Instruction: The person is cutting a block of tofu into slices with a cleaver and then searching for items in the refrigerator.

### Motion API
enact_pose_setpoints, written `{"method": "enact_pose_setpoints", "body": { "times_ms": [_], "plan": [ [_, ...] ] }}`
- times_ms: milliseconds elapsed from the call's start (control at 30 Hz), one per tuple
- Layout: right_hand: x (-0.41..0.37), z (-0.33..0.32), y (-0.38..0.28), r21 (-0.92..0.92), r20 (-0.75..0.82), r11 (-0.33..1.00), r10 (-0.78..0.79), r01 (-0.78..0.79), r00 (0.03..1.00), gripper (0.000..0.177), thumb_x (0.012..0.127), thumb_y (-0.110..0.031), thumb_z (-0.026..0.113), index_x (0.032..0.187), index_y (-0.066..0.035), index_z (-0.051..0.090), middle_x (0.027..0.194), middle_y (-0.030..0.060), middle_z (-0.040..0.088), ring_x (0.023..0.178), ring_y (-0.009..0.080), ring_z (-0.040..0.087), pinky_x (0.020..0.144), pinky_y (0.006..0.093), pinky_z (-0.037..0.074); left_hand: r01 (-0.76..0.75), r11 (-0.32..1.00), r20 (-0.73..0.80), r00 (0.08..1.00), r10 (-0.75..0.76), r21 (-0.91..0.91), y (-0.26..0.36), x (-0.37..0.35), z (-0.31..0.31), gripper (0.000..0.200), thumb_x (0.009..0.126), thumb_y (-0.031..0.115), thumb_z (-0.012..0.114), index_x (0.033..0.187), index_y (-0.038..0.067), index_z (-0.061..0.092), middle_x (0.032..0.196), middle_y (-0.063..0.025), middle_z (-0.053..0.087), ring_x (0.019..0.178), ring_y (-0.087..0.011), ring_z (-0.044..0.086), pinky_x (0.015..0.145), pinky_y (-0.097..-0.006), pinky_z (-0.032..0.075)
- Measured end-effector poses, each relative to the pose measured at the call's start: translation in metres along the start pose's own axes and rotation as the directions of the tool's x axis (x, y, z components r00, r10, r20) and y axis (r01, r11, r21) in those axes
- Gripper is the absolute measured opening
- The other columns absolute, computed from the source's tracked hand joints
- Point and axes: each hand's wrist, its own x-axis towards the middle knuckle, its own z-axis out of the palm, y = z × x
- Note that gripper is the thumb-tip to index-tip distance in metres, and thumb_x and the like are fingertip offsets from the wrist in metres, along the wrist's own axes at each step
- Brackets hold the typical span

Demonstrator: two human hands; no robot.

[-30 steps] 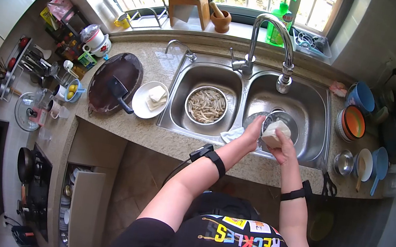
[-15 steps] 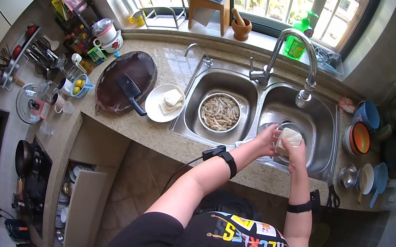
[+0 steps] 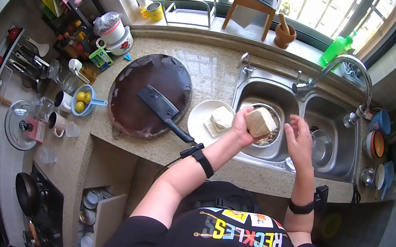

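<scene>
A pale block of tofu rests in my left hand, whose fingers curl round its side over the left sink basin. Behind and below it, a round bowl of shrimp is partly covered by the block. My right hand is off the tofu, fingers apart, above the divider between the basins. To the left of my left hand, a white plate carries more tofu. A clear bowl sits in the right basin, just beyond my right hand.
On the counter at left lies a round dark chopping board with a cleaver across it. The tap arches over the right basin. Bowls stand at far right, and a blue colander with yellow fruit stands left.
My left hand has carried the tofu leftward, from over the right basin to over the left one. My right hand has let go of the block. The view has shifted left.
</scene>
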Motion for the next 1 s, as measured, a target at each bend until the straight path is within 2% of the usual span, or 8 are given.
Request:
{"method": "enact_pose_setpoints", "body": {
  "times_ms": [100, 167, 267, 333, 467, 567, 800, 1000],
  "plan": [
    [-0.017, 0.043, -0.01, -0.116, 0.255, 0.991, 0.098, -0.07, 0.962, 0.027, 0.082, -0.02, 0.063, 0.101, 0.0, 0.06, 0.094, 0.0153, 0.063, 0.077, 0.031, 0.062, 0.073, 0.0369, 0.049, -0.039, 0.999, 0.104, 0.994, 0.041, -0.017, 0.067, -0.024, -0.012, 0.041, 0.083, 0.037, 0.042, 0.109, 0.008, 0.056, 0.107, -0.0144, 0.06, 0.101, -0.0347, 0.057, 0.087, -0.0535, 0.047],
    [-0.04, 0.092, -0.026, -0.056, 0.309, 0.979, -0.172, 0.198, 0.936, 0.028, 0.079, -0.02, 0.067, 0.099, -0.001, 0.061, 0.095, 0.0165, 0.062, 0.09, 0.0321, 0.06, 0.081, 0.0391, 0.047, -0.131, 0.99, 0.116, 0.984, 0.137, -0.058, 0.104, -0.039, -0.015, 0.039, 0.083, 0.035, 0.042, 0.108, 0.007, 0.055, 0.106, -0.0155, 0.059, 0.1, -0.0356, 0.057, 0.087, -0.0543, 0.046],
    [-0.053, 0.165, -0.073, 0.035, 0.497, 0.933, -0.327, 0.358, 0.804, 0.042, 0.076, -0.015, 0.066, 0.111, 0.003, 0.052, 0.104, 0.021, 0.055, 0.1, 0.0359, 0.052, 0.086, 0.0412, 0.044, -0.188, 0.969, 0.139, 0.968, 0.211, -0.158, 0.145, -0.065, -0.023, 0.041, 0.084, 0.034, 0.045, 0.11, 0.004, 0.054, 0.109, -0.0185, 0.057, 0.106, -0.0387, 0.053, 0.094, -0.0559, 0.042],
    [-0.051, 0.22, -0.077, -0.047, 0.366, 0.805, -0.537, 0.591, 0.76, 0.049, 0.072, -0.011, 0.063, 0.116, 0.003, 0.048, 0.097, 0.0167, 0.053, 0.095, 0.0312, 0.051, 0.082, 0.0386, 0.044, -0.203, 0.963, 0.137, 0.964, 0.229, -0.18, 0.163, -0.077, -0.031, 0.043, 0.084, 0.036, 0.045, 0.111, 0.003, 0.053, 0.11, -0.0195, 0.056, 0.108, -0.0402, 0.051, 0.097, -0.0562, 0.04],
    [-0.046, 0.275, -0.088, -0.301, 0.441, 0.669, -0.535, 0.68, 0.721, 0.042, 0.074, -0.012, 0.055, 0.114, 0.0, 0.048, 0.084, 0.009, 0.05, 0.082, 0.0224, 0.051, 0.067, 0.0317, 0.043, -0.255, 0.937, 0.172, 0.939, 0.3, -0.24, 0.179, -0.098, -0.048, 0.046, 0.084, 0.04, 0.048, 0.111, 0.002, 0.054, 0.112, -0.0211, 0.055, 0.111, -0.0426, 0.049, 0.101, -0.056, 0.035],
    [-0.041, 0.288, -0.092, -0.309, 0.567, 0.675, -0.435, 0.67, 0.7, 0.032, 0.076, -0.011, 0.054, 0.106, -0.001, 0.049, 0.083, 0.0098, 0.05, 0.077, 0.0237, 0.053, 0.064, 0.0336, 0.044, -0.284, 0.927, 0.153, 0.933, 0.326, -0.244, 0.18, -0.108, -0.053, 0.046, 0.085, 0.038, 0.048, 0.11, 0.001, 0.054, 0.111, -0.0213, 0.056, 0.11, -0.0425, 0.049, 0.1, -0.0556, 0.036],
    [-0.025, 0.268, -0.108, -0.192, 0.471, 0.853, -0.353, 0.485, 0.808, 0.031, 0.079, -0.009, 0.053, 0.108, -0.001, 0.049, 0.08, 0.0134, 0.052, 0.069, 0.0262, 0.057, 0.057, 0.0386, 0.047, -0.312, 0.933, 0.216, 0.913, 0.347, -0.18, 0.18, -0.135, -0.037, 0.042, 0.086, 0.033, 0.049, 0.11, -0.001, 0.053, 0.107, -0.0225, 0.058, 0.105, -0.0378, 0.054, 0.101, -0.0539, 0.037],
    [-0.017, 0.149, -0.082, -0.135, 0.104, 0.938, -0.307, 0.32, 0.946, 0.052, 0.074, -0.007, 0.058, 0.125, -0.003, 0.046, 0.087, 0.0166, 0.057, 0.073, 0.0323, 0.06, 0.065, 0.0376, 0.05, -0.272, 0.946, 0.302, 0.9, 0.315, -0.177, 0.164, -0.135, 0.008, 0.039, 0.087, 0.031, 0.046, 0.11, 0.0, 0.053, 0.106, -0.0212, 0.058, 0.105, -0.0365, 0.055, 0.101, -0.0543, 0.037]
  ]
}}
